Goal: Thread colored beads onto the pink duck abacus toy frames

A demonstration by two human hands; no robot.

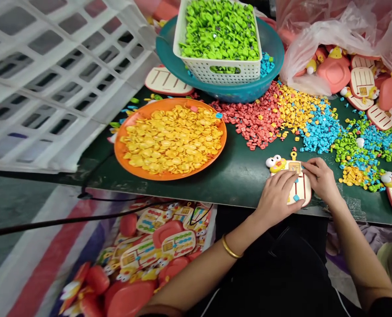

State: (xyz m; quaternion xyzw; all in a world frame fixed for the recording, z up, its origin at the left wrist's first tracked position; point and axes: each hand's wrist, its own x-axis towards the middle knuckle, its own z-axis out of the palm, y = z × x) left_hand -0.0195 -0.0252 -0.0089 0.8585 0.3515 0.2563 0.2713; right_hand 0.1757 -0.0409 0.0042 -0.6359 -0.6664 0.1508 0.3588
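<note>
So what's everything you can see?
Table: one, green, centre
Crate: one, white, left
Basin: one, teal, back
Basket: one, white, in basin
Bits: countless, green, in basket
Plate: one, orange, on table
Discs: countless, yellow, on plate
Piles: several, red, yellow, blue, mixed, right
Bag: one, clear, back right
Toy: one, cream, centre right
Sack: one, striped, below
More toys: many, multicoloured, sack, right side
Cable: some, black, left
Bangle: one, gold, lower centre
Left hand: one, on toy
Right hand: one, at toy

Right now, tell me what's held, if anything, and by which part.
The left hand holds the cream toy board by its left side. Whether the right hand, at its upper right, grips anything is unclear.
</note>
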